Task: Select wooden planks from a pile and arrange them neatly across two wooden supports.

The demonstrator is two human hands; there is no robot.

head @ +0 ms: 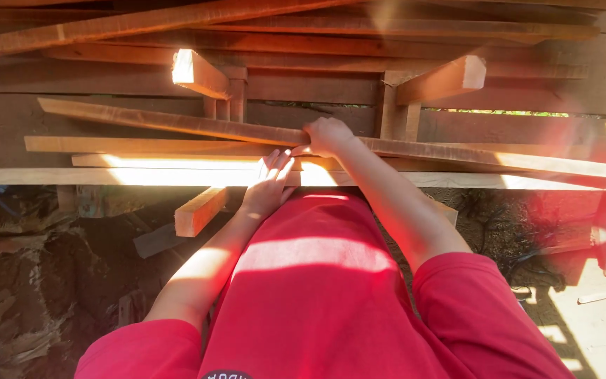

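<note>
Setting: open-air timber yard or rough carpentry workshop. Evidence: long sawn planks (pixel 331 140) laid crosswise in layers; square-cut beam ends (pixel 198 74) jutting out; offcut block (pixel 200 210); bare earth floor (pixel 22 281) with wood scraps; direct sunlight.

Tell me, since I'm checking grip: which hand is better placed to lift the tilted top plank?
Right. The right hand already curls over the tilted plank; the left hand lies flat on lower boards.

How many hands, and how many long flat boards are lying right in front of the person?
Hands: 2, left hand and right hand
Long flat boards: 4, the tilted board gripped on top and three boards under it
Total: 6
</note>
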